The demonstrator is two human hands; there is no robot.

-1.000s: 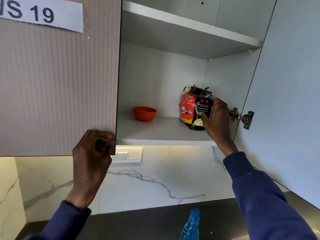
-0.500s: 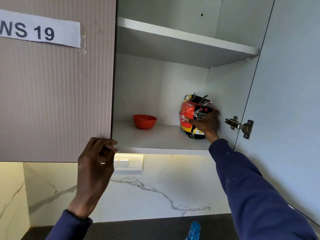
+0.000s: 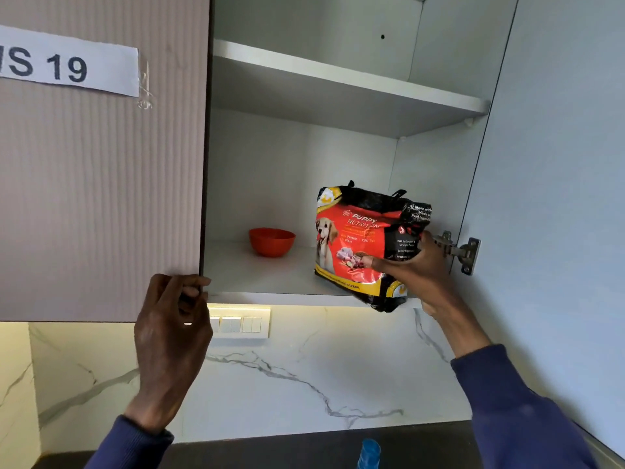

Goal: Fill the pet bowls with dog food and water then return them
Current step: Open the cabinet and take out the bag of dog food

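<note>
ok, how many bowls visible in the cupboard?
1. An orange bowl sits on the lower shelf, left of the puppy food bag. The closed left door may hide others.

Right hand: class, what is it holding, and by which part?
The right hand grips the dog food bag by its lower right side.

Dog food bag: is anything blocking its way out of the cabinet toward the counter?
Nothing visible does. The right hand grips the dog food bag at the lower shelf's front edge, its bottom corner overhanging. The red bowl sits apart to its left, and the right-hand door is swung open.
</note>
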